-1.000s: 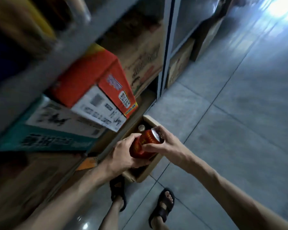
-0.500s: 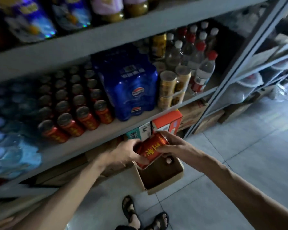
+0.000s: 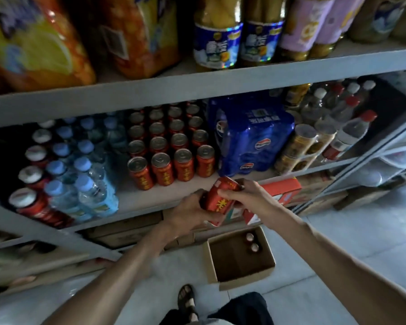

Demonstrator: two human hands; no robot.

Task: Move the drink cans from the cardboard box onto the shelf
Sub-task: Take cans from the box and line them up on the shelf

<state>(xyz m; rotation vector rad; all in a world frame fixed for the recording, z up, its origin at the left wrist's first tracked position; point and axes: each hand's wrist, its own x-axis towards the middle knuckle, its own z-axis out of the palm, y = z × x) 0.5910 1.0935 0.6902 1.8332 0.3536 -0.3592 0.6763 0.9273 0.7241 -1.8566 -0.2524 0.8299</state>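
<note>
Drink can [image 3: 219, 200] gripped by left hand [image 3: 192, 213] and right hand [image 3: 249, 198] at shelf [image 3: 138, 200] front edge, ready for shelving.

place: shop | evidence: metal shelves [image 3: 197, 83] stocked with rows of cans [image 3: 162, 168], water bottles [image 3: 89, 191], shrink-wrapped multipacks [image 3: 251, 137]

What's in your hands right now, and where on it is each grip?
One red drink can, tilted, in both hands: left hand round its lower end, right hand round the upper end near the lid.
</note>
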